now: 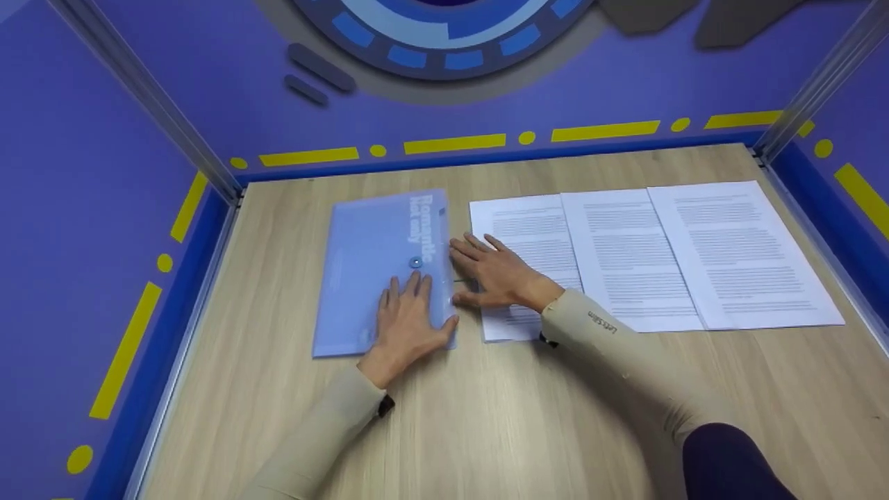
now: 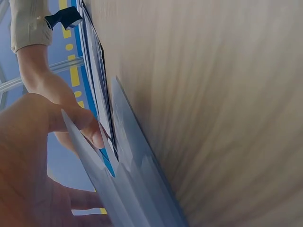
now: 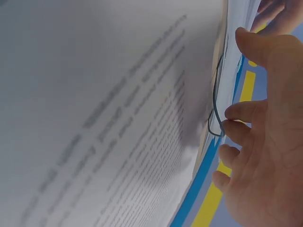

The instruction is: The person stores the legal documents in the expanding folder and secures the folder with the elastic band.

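Note:
A translucent blue document folder (image 1: pixel 368 243) lies on the table with white lettering and a round button (image 1: pixel 415 262) near its right side. My left hand (image 1: pixel 410 323) rests on its lower right part, fingers spread just below the button. In the left wrist view the folder's plastic layers (image 2: pixel 142 189) stand apart at the near end, close to my thumb. My right hand (image 1: pixel 496 274) is at the folder's right edge with fingers extended; whether every fingertip touches is unclear. A thin dark cord (image 3: pixel 214 94) loops out beside those fingers in the right wrist view.
Three overlapping printed paper sheets or stacks lie right of the folder: the left papers (image 1: pixel 517 215), partly under my right forearm, the middle papers (image 1: pixel 618 243) and the right papers (image 1: pixel 743 257). Purple panels (image 1: pixel 208 104) enclose the wooden table (image 1: pixel 278 243) at the back and sides.

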The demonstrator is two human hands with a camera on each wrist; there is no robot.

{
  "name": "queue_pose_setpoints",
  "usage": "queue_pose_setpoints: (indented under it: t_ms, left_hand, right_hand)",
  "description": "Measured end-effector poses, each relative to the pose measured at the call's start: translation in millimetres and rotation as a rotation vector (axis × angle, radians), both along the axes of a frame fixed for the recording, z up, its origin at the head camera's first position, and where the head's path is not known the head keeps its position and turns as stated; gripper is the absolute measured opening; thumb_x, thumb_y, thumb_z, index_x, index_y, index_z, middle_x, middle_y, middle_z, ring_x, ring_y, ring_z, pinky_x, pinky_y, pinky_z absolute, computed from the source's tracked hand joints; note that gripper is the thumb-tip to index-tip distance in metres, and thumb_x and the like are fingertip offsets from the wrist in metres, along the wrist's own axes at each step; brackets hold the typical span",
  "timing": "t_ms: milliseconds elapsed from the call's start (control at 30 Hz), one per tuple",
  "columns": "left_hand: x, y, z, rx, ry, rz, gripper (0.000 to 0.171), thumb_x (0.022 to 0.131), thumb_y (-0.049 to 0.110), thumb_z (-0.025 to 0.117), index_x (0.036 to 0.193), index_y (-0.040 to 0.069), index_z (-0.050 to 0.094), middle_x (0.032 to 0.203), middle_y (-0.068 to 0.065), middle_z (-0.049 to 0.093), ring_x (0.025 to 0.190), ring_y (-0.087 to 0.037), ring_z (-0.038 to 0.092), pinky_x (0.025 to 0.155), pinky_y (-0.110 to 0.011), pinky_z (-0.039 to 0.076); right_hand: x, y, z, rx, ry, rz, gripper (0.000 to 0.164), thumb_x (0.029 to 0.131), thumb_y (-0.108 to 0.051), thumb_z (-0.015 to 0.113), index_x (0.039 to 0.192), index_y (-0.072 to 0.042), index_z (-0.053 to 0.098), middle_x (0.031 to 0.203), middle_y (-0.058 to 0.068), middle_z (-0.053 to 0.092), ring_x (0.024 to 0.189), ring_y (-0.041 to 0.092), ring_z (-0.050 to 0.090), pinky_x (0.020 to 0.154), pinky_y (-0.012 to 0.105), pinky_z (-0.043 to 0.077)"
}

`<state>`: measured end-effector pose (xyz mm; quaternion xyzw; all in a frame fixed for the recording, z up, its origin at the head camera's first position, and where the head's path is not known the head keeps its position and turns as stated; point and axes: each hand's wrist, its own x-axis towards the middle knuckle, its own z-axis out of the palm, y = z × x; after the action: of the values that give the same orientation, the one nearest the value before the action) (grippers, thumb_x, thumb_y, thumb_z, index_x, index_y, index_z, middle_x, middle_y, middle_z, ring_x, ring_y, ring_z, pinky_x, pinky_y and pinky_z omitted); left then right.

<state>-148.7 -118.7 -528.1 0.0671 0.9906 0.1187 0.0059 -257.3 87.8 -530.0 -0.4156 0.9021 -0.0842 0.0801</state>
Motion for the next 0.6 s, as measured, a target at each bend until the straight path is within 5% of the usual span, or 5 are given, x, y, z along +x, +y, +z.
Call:
queue_pose_setpoints:
  t_ms: [600]
  left_hand:
    - [-1.8, 1.1, 0.8, 0.006, 0.029, -0.004, 0.074, 0.093, 0.046, 0.068, 0.151, 0.003, 0.056, 0.161, -0.02, 0.052, 0.146, -0.054, 0.046, 0.114, -0.066, 0.046]
  right_hand:
    - [-0.9, -9.1, -5.9, 0.066, 0.008, 0.024, 0.094, 0.103, -0.064, 0.054, 0.168, 0.0, 0.026, 0.177, 0.016, 0.022, 0.165, 0.034, 0.018, 0.135, 0.054, 0.013]
